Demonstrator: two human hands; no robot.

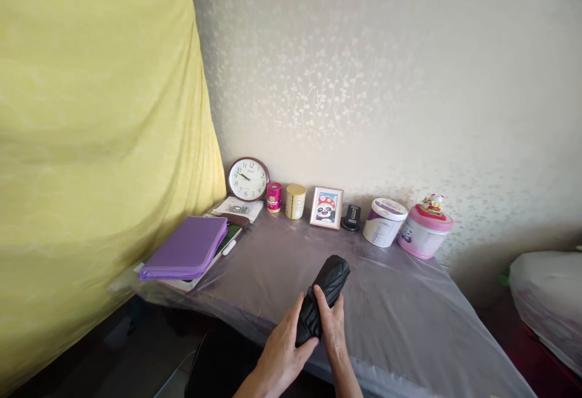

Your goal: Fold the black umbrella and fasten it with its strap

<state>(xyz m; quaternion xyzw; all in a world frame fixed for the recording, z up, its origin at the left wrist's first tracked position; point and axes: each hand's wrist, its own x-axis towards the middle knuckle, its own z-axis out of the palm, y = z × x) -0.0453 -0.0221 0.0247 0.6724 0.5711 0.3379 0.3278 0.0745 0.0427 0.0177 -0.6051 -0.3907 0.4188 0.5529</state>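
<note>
A black folded umbrella (334, 274) is held tilted above the front part of the table, its far end pointing up and to the right. My left hand (282, 344) is closed around its lower end, thumb along the near side. Higher up, my right hand (333, 320) grips it from the right, with the thumb laid across the dark fabric. The undersides of both hands and the fingers behind the umbrella are hidden.
The table (400, 313) has a clear plastic cover. A purple folder (186, 246) lies at its left. Along the wall stand a clock (248, 179), a pink can (273, 198), a yellow can (295, 202), a picture frame (326, 208) and two tubs (384, 223). A yellow curtain (100, 113) hangs left.
</note>
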